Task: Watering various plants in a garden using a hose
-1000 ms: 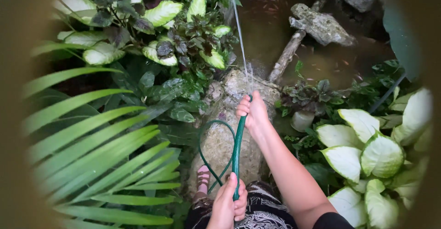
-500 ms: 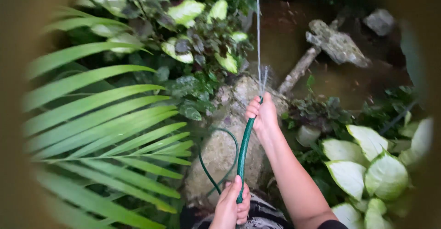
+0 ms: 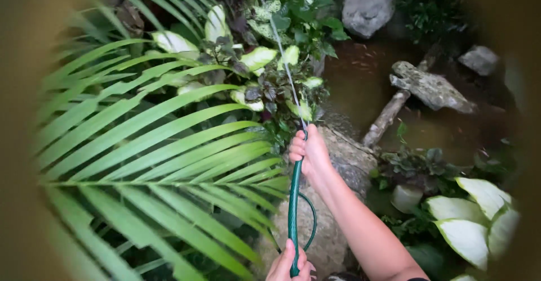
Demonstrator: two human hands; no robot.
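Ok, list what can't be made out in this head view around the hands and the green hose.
- Hose nozzle end: hidden inside the right hand, head view.
- Left hand: cut off by the bottom edge; only fingers and part of the grip show.
- Where the water jet lands: runs out past the top edge.
- Ground at left: covered by the palm frond.
- Picture borders: blurred and dark.

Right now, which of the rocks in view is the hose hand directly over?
The big mossy boulder under the right hand gripping the green hose. The other rocks lie farther off, around the muddy pond.
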